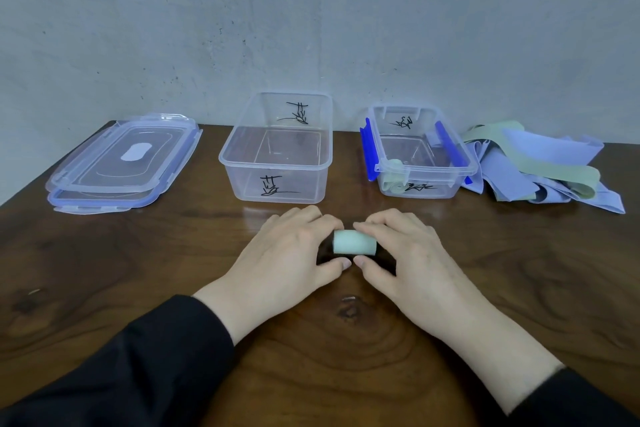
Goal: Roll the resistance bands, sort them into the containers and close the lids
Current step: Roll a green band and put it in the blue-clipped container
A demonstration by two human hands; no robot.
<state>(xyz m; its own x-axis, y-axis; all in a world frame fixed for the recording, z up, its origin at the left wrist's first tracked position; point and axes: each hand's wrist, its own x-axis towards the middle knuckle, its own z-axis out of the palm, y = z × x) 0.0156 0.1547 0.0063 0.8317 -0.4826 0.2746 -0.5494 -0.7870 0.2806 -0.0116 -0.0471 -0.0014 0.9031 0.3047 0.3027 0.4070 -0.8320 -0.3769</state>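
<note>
Right now both hands meet at the middle of the wooden table (104, 270), pinching a pale green rolled band (354, 242) between them: the left hand (294, 253) grips its left end and the right hand (401, 253) its right end, fingers curled over the top and thumbs tucked underneath at 6 o'clock. From the roll, the large container (277, 163) stands open at 11 o'clock with black handwriting on its walls. At 1 o'clock the small container (420, 156) with blue clips is also open, a green rolled band (393, 175) lying in its near left corner. Loose bands (540, 166), lilac and green, lie heaped at 2 o'clock, just beside the small container. Two stacked lids (124, 163) rest at 10 o'clock.
</note>
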